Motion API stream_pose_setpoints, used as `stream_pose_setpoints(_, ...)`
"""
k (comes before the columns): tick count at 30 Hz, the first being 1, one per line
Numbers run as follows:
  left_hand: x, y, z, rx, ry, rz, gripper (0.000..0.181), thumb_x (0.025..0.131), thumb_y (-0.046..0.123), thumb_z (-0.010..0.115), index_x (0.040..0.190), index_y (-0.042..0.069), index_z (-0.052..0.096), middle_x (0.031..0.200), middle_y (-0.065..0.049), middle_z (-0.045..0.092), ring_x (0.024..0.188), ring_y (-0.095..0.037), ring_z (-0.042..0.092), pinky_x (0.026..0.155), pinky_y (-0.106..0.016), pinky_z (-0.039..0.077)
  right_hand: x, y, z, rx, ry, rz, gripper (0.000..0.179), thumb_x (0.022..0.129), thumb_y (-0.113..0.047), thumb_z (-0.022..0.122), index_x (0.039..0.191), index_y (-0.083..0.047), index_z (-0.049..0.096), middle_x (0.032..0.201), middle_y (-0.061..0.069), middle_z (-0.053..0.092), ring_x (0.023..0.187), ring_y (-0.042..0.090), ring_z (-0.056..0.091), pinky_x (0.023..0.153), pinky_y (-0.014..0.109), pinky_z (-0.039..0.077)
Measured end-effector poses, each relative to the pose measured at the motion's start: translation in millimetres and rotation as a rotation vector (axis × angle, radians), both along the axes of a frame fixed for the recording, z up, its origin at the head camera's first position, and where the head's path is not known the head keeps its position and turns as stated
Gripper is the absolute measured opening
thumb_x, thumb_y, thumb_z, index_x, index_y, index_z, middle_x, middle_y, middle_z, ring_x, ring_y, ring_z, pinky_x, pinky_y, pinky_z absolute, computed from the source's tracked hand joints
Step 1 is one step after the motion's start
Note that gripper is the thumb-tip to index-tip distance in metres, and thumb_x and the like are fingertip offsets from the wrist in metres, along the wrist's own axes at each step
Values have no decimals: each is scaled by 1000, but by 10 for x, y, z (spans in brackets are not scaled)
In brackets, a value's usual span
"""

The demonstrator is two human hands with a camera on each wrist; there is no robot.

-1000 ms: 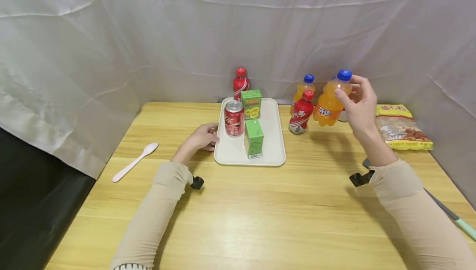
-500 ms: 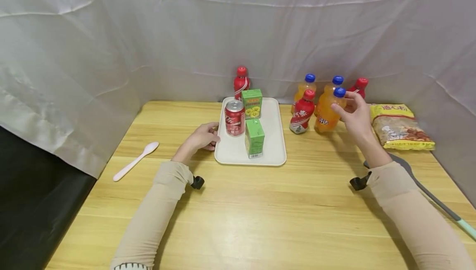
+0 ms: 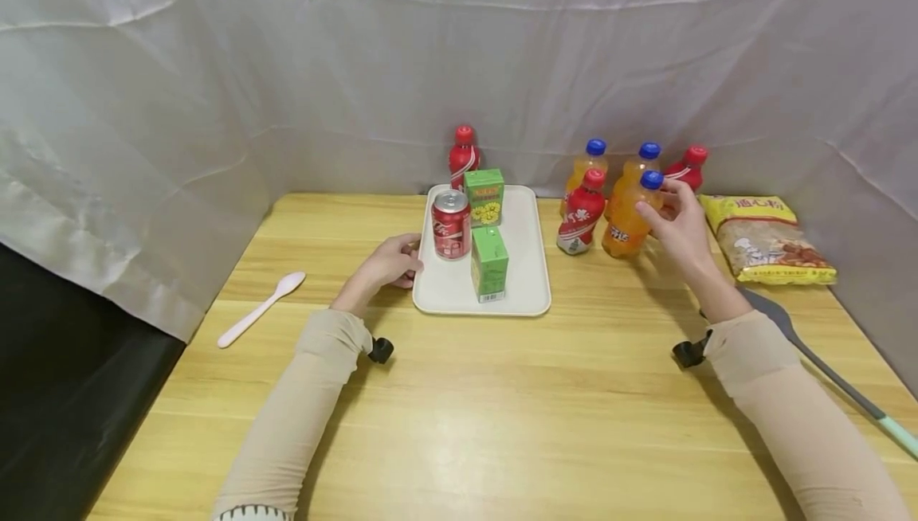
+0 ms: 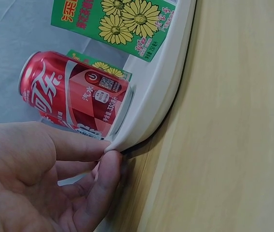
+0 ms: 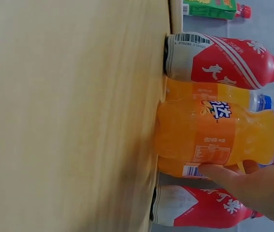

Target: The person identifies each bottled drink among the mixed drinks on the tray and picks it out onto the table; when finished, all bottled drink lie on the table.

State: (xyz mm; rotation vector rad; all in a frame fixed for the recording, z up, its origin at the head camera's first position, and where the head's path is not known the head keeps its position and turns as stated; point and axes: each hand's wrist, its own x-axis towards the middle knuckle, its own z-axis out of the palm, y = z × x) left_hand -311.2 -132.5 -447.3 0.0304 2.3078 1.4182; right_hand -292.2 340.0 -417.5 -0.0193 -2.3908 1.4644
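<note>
My left hand (image 3: pixel 390 263) pinches the left rim of a cream tray (image 3: pixel 527 266) between thumb and finger, as the left wrist view shows closely. On that tray stand a red cola can (image 4: pixel 74 94) and two green drink cartons (image 3: pixel 490 264). My right hand (image 3: pixel 681 222) grips an orange soda bottle (image 5: pixel 194 130) with a blue cap, its fingers round the upper part. That bottle is upright, its base at the tabletop. Just left of it is a red bottle (image 3: pixel 582 213). Two more orange soda bottles (image 3: pixel 590 161) stand behind, partly hidden.
Another red bottle (image 3: pixel 464 156) is behind the tray, and one more red bottle (image 3: pixel 687 168) is behind my right hand. To the right lie a yellow food bag (image 3: pixel 767 240) and a grey utensil (image 3: pixel 825 366) with a green handle. A pale spoon (image 3: pixel 261 310) lies left. Grey cloth walls enclose the table.
My right hand has lowered the orange soda bottle to the tabletop, bringing the bottles behind it into view. The left hand has stayed at the tray's rim.
</note>
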Motion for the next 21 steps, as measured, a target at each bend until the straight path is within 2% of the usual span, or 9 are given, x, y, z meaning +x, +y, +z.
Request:
stream_pose_setpoints(5,16,6,26,-12,1,-13,74,98,0,58,167,10,30,109,-8,52,82,-14,55,61,-20,58,20,-20,20,35,-21,-16,60,104,-33,65,155,-10,42,127,-13,53,115,0,51,98,13,43)
stream_pose_setpoints(7,18,9,24,-16,-6,-19,75,98,0,58,167,10,29,109,-8,51,81,-14,55,61,-20,58,52,-80,48,50,14,-61,65,102,-34,68,157,-12,41,134,-5,52,121,5,49,101,16,43)
stream_pose_setpoints(9,11,11,15,-18,-8,-21,76,98,-1,58,167,9,28,108,-8,51,81,-13,55,61,-20,58,89,-184,113,75,112,-105,65,100,-34,71,156,-13,42,141,4,49,125,11,46,104,22,42)
stream_pose_setpoints(12,6,7,15,-17,0,-17,76,97,-1,58,167,8,28,108,-8,51,79,-13,54,60,-19,57,132,-447,291,156,374,-131,60,97,-26,73,150,-7,51,145,17,48,131,22,45,110,30,39)
stream_pose_setpoints(15,6,4,23,-20,8,-14,77,97,-1,57,167,8,27,108,-8,50,80,-13,54,59,-19,57,137,-796,468,236,629,-40,52,93,-13,72,141,1,58,141,24,54,133,31,49,116,36,39)
stream_pose_setpoints(16,7,6,24,-22,9,-13,77,97,-1,57,167,8,27,108,-8,50,80,-14,54,59,-19,57,137,-923,514,254,672,8,50,92,-11,71,139,3,58,140,25,56,135,33,49,119,38,39)
stream_pose_setpoints(17,7,8,22,-27,8,-14,77,98,0,57,167,8,26,109,-8,50,81,-14,54,60,-19,57,134,-1044,549,277,692,59,50,93,-10,71,140,3,58,141,24,56,136,34,50,120,40,40)
stream_pose_setpoints(19,10,19,14,-29,3,-16,76,99,1,57,168,9,26,110,-8,51,82,-14,55,61,-19,57,108,-1265,591,304,678,168,52,95,-9,70,143,4,55,143,24,56,138,36,49,122,44,40)
stream_pose_setpoints(21,21,19,12,-28,1,-16,76,99,1,57,168,9,26,112,-9,51,83,-14,55,62,-19,58,55,-1459,617,322,592,252,56,97,-13,70,148,1,51,149,22,53,141,35,48,124,47,40)
